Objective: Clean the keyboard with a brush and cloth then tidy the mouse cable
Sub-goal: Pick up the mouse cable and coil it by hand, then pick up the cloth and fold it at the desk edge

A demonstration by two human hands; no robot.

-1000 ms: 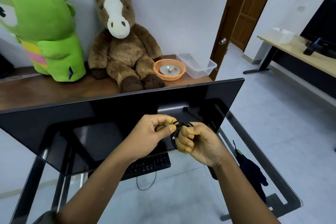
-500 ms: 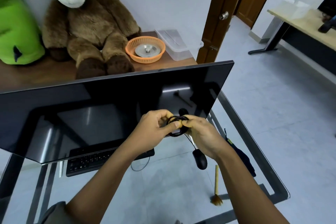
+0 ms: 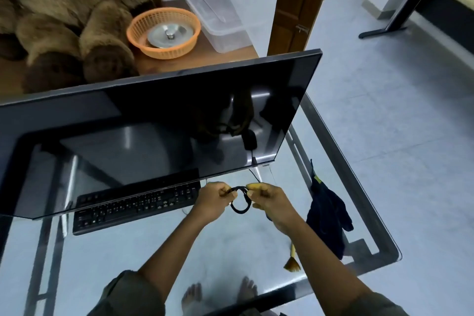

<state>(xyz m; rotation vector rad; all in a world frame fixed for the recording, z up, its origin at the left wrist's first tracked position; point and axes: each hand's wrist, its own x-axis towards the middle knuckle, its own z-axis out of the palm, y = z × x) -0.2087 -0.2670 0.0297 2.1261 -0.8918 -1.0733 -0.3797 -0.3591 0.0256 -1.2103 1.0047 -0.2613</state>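
A coiled black cable is pinched between the closed left hand and closed right hand, above the glass desk. The keyboard lies to the left, the cloth and brush to the right.

Even, soft indoor light, no hard shadows. My hands and the keyboard smear with motion blur. The monitor mirrors pale glare; wide-angle bending warps the edges.
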